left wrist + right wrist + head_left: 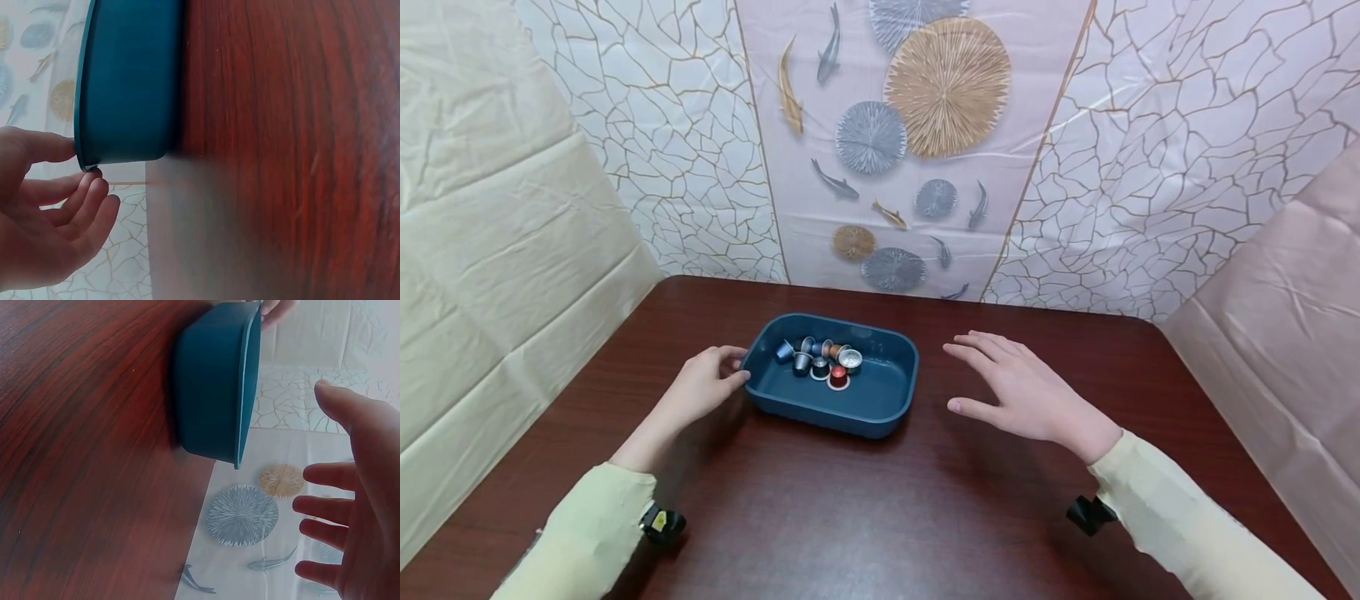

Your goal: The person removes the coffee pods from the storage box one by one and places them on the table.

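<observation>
"Where's the tray?"

"The blue tray (880, 393) sits on the table (812, 525), nearer the far edge and a little closer to the left edge than the right."

"What's in it?"

"A loose cluster of coffee pods (820, 367), from its left end to about its middle. A red pod (838, 377) is nearest the tray's front side, and a blue pod (784, 352) is farthest left. A silver-topped pod (850, 359) lies at the right of the bunch."

"And the left hand (703, 383)?"

"It pinches the rim at the tray's left end. The left wrist view shows the thumb against the rim and the other fingers curled below it, by a corner."

"Is the right hand (1026, 392) gripping anything?"

"No, its fingers are spread and relaxed, held above the table between the tray's right end and the table's right edge, apart from both."

"Anything else around?"

"Pale sleeves (1187, 517) cover both forearms, each with a small black device (662, 523) near the wrist. Past the table's far edge hangs a cloth (917, 172) printed with fish."
</observation>
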The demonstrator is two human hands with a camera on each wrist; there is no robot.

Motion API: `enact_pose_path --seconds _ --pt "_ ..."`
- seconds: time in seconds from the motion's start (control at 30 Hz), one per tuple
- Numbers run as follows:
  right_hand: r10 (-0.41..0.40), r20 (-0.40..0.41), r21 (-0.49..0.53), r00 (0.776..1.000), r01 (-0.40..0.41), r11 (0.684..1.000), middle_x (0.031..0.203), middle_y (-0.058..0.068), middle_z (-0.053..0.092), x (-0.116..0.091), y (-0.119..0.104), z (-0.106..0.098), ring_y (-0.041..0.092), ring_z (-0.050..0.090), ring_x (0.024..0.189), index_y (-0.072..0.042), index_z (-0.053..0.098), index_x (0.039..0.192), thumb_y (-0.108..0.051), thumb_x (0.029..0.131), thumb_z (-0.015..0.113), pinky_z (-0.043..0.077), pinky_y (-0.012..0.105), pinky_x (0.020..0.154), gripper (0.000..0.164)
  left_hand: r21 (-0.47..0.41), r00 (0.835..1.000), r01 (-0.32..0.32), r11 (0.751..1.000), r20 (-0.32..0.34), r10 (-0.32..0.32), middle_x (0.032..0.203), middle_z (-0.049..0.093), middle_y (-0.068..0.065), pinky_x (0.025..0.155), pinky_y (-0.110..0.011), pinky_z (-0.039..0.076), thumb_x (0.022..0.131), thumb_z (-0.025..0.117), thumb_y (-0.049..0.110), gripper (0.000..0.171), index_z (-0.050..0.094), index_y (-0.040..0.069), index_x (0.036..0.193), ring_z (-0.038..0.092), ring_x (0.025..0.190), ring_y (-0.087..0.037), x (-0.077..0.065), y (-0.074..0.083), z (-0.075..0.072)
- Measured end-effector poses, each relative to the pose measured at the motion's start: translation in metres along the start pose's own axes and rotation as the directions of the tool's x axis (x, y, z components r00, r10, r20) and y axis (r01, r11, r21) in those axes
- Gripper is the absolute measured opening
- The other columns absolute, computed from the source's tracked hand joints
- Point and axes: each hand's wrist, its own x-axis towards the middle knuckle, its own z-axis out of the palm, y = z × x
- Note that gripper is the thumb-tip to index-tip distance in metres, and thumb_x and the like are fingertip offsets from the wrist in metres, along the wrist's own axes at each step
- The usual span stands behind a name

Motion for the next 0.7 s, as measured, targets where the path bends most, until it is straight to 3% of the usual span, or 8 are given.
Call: enact_pose_path --seconds 0.23,0.53,0.7 --pt "-0.01 0.003 -0.005 1.0 0.01 1.0 0.152 0.009 0.046 0.001 0.0 -0.002 0.03 0.037 0.145 -0.017 0.046 0.148 -0.063 0.089 0.059 0.032 0.053 0.116 0.075 -0.036 1.0 0.03 0.999 0.01 -0.03 0.104 0.064 -0.019 0.088 -0.046 0.054 0.096 0.061 0.015 0.041 0.056 -0.008 0.13 0.064 0.094 -0.03 -0.006 0.004 0.0" --pt "-0.055 -0.018 -0.029 0.998 0.054 0.998 0.15 0.008 0.05 0.007 -0.002 -0.007 0.029 0.04 0.143 -0.016 0.05 0.145 -0.06 0.088 0.064 0.035 0.053 0.114 0.074 -0.06 0.999 0.051 0.997 0.002 -0.051 0.1 0.064 -0.015 0.08 -0.035 0.049 0.095 0.063 0.017 0.041 0.057 -0.005 0.129 0.061 0.09 -0.025 -0.015 0.008 0.001" --pt "-0.076 -0.023 -0.017 0.997 0.075 0.997 0.15 0.005 0.05 0.013 -0.004 -0.012 0.027 0.042 0.141 -0.016 0.049 0.145 -0.057 0.088 0.065 0.036 0.052 0.113 0.072 -0.068 0.999 0.052 0.996 -0.011 -0.053 0.099 0.064 -0.014 0.081 -0.036 0.049 0.095 0.062 0.017 0.04 0.057 -0.005 0.128 0.061 0.089 -0.024 -0.022 0.01 0.003"
